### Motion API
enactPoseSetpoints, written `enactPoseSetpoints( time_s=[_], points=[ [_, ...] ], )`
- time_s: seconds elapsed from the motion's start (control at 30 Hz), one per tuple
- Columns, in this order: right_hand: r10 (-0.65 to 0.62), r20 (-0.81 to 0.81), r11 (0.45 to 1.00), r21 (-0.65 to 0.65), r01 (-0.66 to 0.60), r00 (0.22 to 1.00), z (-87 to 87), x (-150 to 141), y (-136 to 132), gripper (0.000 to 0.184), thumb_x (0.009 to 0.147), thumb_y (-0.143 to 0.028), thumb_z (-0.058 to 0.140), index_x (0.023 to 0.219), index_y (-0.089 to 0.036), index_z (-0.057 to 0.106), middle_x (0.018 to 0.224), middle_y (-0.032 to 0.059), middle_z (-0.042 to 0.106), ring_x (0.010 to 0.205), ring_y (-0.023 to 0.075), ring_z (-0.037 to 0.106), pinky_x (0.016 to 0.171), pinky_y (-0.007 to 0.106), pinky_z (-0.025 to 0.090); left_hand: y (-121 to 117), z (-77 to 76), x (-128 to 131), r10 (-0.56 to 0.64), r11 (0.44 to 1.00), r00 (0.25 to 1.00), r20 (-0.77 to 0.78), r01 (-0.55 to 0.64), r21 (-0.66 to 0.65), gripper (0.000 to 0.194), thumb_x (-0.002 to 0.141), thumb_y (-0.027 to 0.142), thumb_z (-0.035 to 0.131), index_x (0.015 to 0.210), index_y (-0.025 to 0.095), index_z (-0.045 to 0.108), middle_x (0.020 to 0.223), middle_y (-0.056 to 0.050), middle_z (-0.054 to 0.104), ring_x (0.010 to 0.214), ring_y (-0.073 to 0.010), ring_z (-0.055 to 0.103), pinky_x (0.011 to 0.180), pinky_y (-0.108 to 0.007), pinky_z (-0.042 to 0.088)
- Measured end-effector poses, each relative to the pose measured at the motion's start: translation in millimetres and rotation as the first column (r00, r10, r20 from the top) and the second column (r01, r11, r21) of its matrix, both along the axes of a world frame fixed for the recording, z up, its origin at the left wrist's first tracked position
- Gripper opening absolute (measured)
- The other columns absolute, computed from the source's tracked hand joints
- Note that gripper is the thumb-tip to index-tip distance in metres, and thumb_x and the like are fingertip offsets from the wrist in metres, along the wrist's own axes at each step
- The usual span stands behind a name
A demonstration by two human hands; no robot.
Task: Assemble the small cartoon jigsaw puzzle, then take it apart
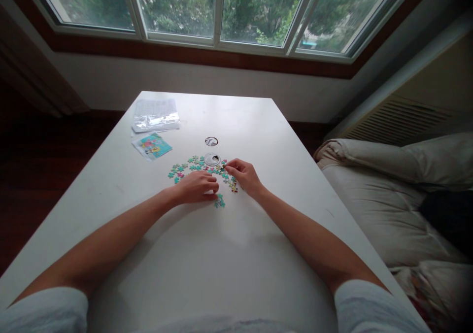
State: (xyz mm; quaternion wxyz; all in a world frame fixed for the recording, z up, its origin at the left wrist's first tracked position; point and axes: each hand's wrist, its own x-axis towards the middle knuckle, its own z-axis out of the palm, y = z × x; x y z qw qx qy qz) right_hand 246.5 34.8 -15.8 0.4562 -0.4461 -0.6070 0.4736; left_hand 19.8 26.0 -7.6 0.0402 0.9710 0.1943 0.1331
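Note:
Several small teal and pink puzzle pieces [185,168] lie scattered on the white table [236,254]. My left hand [195,187] rests among them with its fingers curled down, fingertips next to a small joined cluster of pieces [219,202]. My right hand [244,174] is closed in a pinch on a puzzle piece [224,167] at the top of the scatter. A round clear lid [212,159] lies just beyond the pieces.
A small picture card [152,145] and a clear plastic bag [155,116] lie at the far left of the table. A cable hole [211,141] sits mid-table. A cushioned seat [399,200] stands to the right, and windows lie beyond the table.

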Motion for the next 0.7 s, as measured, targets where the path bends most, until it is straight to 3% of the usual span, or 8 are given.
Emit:
enactPoseSetpoints(
  time_s=[0.23, 0.47, 0.7],
  points=[
    [-0.005, 0.031, 1.000, 0.011, 0.005, 1.000, -1.0, 2.1, 1.0, 0.037, 0.078, -0.053, 0.075, 0.086, -0.017, 0.072, 0.078, 0.0018, 0.069, 0.069, 0.0148, 0.058, 0.066, 0.028, 0.047, 9.4, -1.8, -7.7, 0.172, 0.985, 0.985, 0.012, -0.172, 0.031, 0.020, 0.100, 0.026, 0.053, 0.087, 0.022, 0.067, 0.083, -0.003, 0.067, 0.081, -0.0186, 0.063, 0.076, -0.032, 0.044],
    [0.001, 0.046, 1.000, 0.019, -0.002, 0.999, -3.9, 2.8, 3.5, 0.035, 0.079, -0.052, 0.075, 0.085, -0.017, 0.073, 0.075, 0.0013, 0.068, 0.066, 0.0138, 0.056, 0.063, 0.028, 0.044, 11.3, 0.1, -12.4, 0.134, 0.990, 0.990, 0.036, -0.132, -0.050, 0.018, 0.097, 0.039, 0.060, 0.096, 0.025, 0.070, 0.088, -0.003, 0.068, 0.086, -0.0196, 0.062, 0.082, -0.032, 0.044],
    [-0.007, 0.135, 0.999, 0.038, 0.002, 0.991, -10.8, 5.9, 6.4, 0.036, 0.080, -0.054, 0.073, 0.085, -0.018, 0.075, 0.074, 0.0012, 0.067, 0.065, 0.0137, 0.053, 0.059, 0.026, 0.040, 16.5, -5.0, -14.9, 0.223, 0.975, 0.975, 0.025, -0.223, 0.012, 0.021, 0.100, 0.027, 0.051, 0.091, 0.023, 0.070, 0.084, -0.004, 0.066, 0.083, -0.0193, 0.059, 0.076, -0.031, 0.042]
  ],
)
